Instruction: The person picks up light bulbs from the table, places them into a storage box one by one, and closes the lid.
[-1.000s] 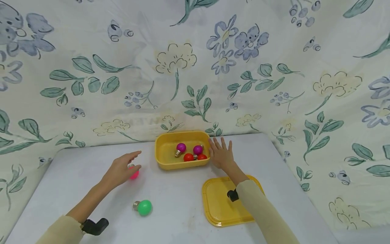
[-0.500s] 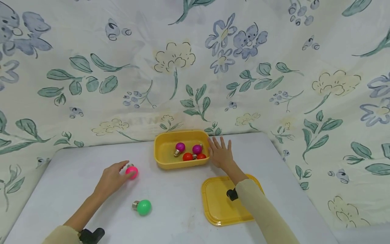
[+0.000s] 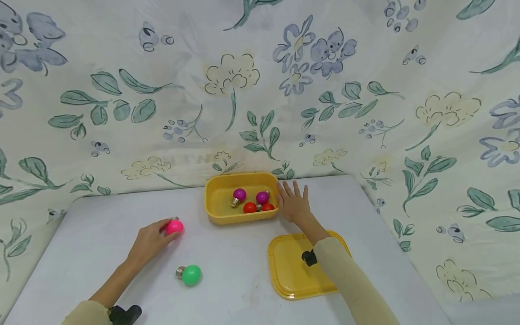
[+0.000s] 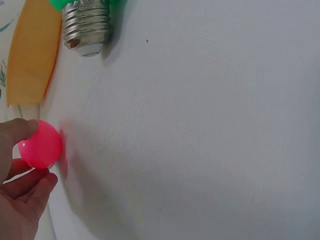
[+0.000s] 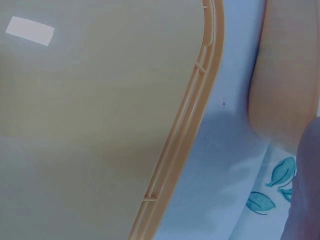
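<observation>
In the head view my left hand [image 3: 147, 243] pinches a pink light bulb [image 3: 175, 227] on the left of the table. The left wrist view shows the thumb on one side of the pink bulb [image 4: 44, 146] and curled fingers on the other. My right hand [image 3: 294, 206], fingers straight and spread, rests against the right end of a yellow plastic box [image 3: 237, 219]. Inside that box lie two purple bulbs [image 3: 262, 197] and two red bulbs [image 3: 249, 207]. Nearer to me, a green bulb [image 3: 191, 275] lies on its side, its metal screw base pointing left.
A yellow lid [image 3: 290, 277] lies flat at the right, partly under my right forearm. The white table [image 3: 227, 280] ends at a floral cloth [image 3: 183, 99] behind the box. The right wrist view shows the lid's ridged rim [image 5: 182, 135] close up.
My left hand has come down to the pink bulb, and its fingers have closed around it. The right hand stays against the box. The camera view has shifted slightly.
</observation>
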### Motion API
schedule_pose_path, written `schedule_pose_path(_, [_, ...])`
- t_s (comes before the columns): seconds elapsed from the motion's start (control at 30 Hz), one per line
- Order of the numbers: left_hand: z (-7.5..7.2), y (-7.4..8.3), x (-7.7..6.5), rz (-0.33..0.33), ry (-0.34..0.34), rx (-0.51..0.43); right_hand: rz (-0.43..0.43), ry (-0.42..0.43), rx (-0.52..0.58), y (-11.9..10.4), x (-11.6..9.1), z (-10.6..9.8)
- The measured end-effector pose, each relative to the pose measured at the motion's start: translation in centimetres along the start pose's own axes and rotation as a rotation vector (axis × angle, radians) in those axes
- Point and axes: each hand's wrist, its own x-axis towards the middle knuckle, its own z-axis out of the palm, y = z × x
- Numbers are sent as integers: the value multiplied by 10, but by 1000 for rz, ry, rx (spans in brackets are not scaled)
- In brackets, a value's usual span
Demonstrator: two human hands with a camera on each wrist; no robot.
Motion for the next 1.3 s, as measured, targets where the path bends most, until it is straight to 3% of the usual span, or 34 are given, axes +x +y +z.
schedule_pose_path(0.2, [1,0,-1,27,25,-16,-6,0,-3,1,-1,0])
schedule_pose_path(0.43, [1,11,-3,31,55,-64,-2,0,9,1,-1,-1])
schedule_pose_path(0.63, [0,22,-2,79,131,-67,-6,-3,9,2,-2,0])
schedule_pose_path(1.0, [0,52,13,156,195,-92,-17,2,-1,2,-3,0])
schedule_pose_path(1.3, [13,74,32,249,159,-116,-25,-3,-23,3,-5,-2])
